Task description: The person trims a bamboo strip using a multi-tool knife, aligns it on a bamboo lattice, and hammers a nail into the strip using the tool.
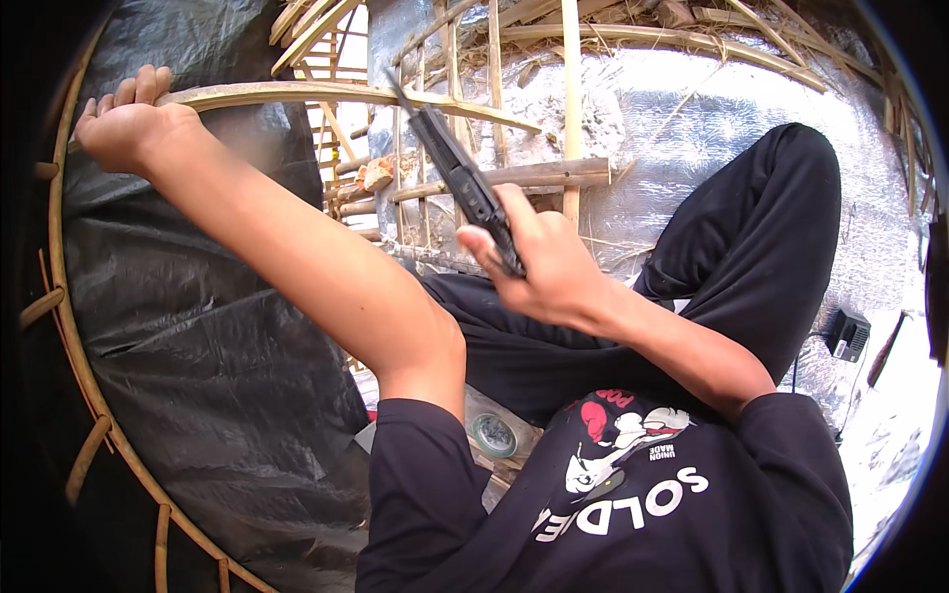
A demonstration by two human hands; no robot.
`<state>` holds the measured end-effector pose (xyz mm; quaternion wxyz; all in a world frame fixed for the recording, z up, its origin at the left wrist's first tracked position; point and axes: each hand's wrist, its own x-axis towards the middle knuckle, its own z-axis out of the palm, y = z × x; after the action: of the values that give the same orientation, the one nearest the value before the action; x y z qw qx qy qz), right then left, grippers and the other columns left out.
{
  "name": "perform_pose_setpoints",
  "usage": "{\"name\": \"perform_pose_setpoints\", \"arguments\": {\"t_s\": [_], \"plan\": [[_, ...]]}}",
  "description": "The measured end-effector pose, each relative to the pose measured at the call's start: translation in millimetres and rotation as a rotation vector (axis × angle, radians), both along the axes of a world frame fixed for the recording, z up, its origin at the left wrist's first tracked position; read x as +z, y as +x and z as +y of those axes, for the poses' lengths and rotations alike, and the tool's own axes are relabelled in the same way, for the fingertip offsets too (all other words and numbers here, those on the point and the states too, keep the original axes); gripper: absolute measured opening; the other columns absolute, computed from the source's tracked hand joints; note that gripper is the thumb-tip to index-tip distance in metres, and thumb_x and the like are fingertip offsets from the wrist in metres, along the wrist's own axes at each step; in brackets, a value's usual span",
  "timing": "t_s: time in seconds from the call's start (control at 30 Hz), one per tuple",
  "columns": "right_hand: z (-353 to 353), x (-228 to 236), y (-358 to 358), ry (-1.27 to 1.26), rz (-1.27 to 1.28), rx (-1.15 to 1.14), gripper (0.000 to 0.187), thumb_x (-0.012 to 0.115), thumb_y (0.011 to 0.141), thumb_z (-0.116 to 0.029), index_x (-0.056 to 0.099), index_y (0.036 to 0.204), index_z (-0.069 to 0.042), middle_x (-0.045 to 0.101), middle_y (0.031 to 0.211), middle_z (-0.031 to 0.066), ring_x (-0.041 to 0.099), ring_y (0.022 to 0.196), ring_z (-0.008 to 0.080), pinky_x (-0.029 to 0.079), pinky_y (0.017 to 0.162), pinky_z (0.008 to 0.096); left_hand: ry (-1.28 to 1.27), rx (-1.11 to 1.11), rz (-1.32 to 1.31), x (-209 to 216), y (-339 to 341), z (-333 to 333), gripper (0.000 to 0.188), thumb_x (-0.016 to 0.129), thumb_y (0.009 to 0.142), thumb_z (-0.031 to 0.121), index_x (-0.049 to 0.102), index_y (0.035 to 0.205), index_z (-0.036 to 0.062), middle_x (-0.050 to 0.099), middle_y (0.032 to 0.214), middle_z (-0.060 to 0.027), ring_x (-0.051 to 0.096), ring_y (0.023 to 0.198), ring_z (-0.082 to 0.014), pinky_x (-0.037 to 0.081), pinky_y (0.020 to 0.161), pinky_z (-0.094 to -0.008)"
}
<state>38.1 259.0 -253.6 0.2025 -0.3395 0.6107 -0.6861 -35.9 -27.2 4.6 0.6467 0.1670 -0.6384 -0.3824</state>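
Observation:
At the upper left, my left hand [138, 117] is closed around one end of a long, pale bamboo strip [287, 93], with my arm stretched out. The strip runs to the right and tapers to a thin end. Near the middle, my right hand [549, 259] grips a long black knife-like tool [460, 173], pointing up and left. Its thin, dark tip crosses the strip in the picture; whether it touches cannot be made out. My crossed legs, in black trousers [761, 227], lie beneath and beyond the right hand.
Black plastic sheeting [208, 336] with a curved bamboo frame [99, 395] hangs on the left. Bamboo lattice [494, 89] and a brownish lump [376, 174] lie ahead. Shiny silver sheeting [672, 128] covers the floor. A black adapter [847, 336] lies right; a greenish roll [494, 435] sits near my body.

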Motion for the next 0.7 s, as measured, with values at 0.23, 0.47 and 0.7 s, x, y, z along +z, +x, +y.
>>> {"name": "perform_pose_setpoints", "arguments": {"t_s": [0.23, 0.47, 0.7], "plan": [[-3, -12, 2, 0.104, -0.119, -0.018, 0.036, 0.066, 0.096, -0.027, 0.048, 0.104, 0.003, 0.059, 0.06, 0.0229, 0.062, 0.058, 0.0461, 0.048, 0.053, 0.0521, 0.022, -0.016, 0.019, 1, 10, -5, 0.022, 0.03, 0.096, 0.018, 0.038, 0.089, -0.0007, 0.047, 0.066, -0.0139, 0.06, 0.055, -0.0293, 0.06, 0.066, -0.0497], [-3, -6, 11, 0.089, -0.032, -0.066, 0.033, 0.062, 0.097, -0.029, 0.05, 0.1, 0.002, 0.058, 0.057, 0.0213, 0.06, 0.052, 0.0441, 0.047, 0.049, 0.0517, -0.027, -0.099, -0.017, 6, 15, -1, 0.022, 0.029, 0.094, 0.018, 0.025, 0.073, 0.0126, 0.036, 0.058, -0.0087, 0.05, 0.048, -0.0248, 0.055, 0.062, -0.0469], [6, -8, 1, 0.097, -0.214, 0.017, 0.029, 0.062, 0.099, -0.027, 0.052, 0.102, 0.0, 0.06, 0.063, 0.021, 0.063, 0.059, 0.0427, 0.047, 0.055, 0.0489, -0.011, -0.073, -0.011, 1, 36, 1, 0.021, 0.029, 0.093, 0.018, 0.026, 0.073, 0.0137, 0.029, 0.057, -0.005, 0.037, 0.041, -0.0186, 0.052, 0.057, -0.0425]]}}
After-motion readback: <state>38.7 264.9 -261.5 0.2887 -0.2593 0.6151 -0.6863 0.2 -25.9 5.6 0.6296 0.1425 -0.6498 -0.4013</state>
